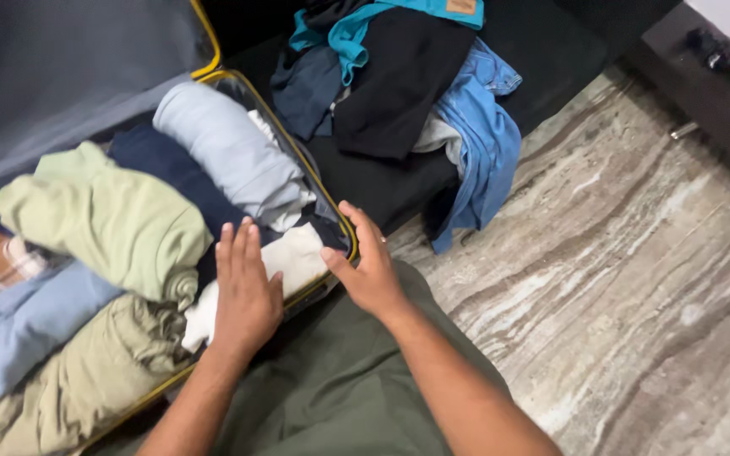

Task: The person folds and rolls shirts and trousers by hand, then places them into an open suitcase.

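Observation:
An open suitcase with a yellow-trimmed rim (310, 173) lies on the floor, packed with rolled clothes. My left hand (245, 287) rests flat, fingers together, on a white rolled garment (297, 253) at the near corner. My right hand (369, 263) lies open against the suitcase's right edge, fingers pointing up along the rim. Inside sit a pale green roll (116, 219), a light grey-blue roll (230, 152), a navy roll (171, 169), a light blue piece (19, 325) and an olive-tan roll (86, 371). Neither hand grips anything.
A heap of loose clothes lies beyond the suitcase: a black garment (403, 76), a blue denim shirt (487, 135), a teal piece (356, 29). Marbled stone floor (635, 279) spreads to the right. A dark low cabinet (720, 93) stands at the top right. My olive-trousered leg (340, 388) is below.

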